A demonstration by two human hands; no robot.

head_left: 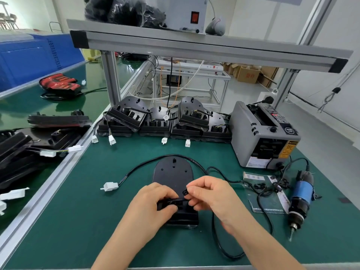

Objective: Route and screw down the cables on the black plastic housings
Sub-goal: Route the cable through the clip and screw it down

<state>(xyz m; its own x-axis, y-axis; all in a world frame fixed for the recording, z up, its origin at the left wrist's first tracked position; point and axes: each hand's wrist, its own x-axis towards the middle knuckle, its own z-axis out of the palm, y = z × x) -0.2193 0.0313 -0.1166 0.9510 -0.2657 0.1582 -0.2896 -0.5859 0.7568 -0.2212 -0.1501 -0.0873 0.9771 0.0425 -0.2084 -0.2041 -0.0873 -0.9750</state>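
Housing (173, 176), one, flat at centre of mat (78, 211). One cable (148, 162) looping past 12 o'clock, its one white connector (110, 186) at 9. Left hand (153, 203) gripping cable at near end; right hand (210, 193) pinching one small clip (185, 192). One screwdriver (301, 193) at 3 o'clock.

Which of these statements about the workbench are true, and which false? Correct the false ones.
1. The electric screwdriver lies untouched on the mat. True.
2. The right hand holds the white connector. False: it pinches a small black clip; the connector lies on the mat.
3. The left hand holds the cable against the black housing. True.
4. The tape dispenser stands left of the housing. False: it stands to its right.
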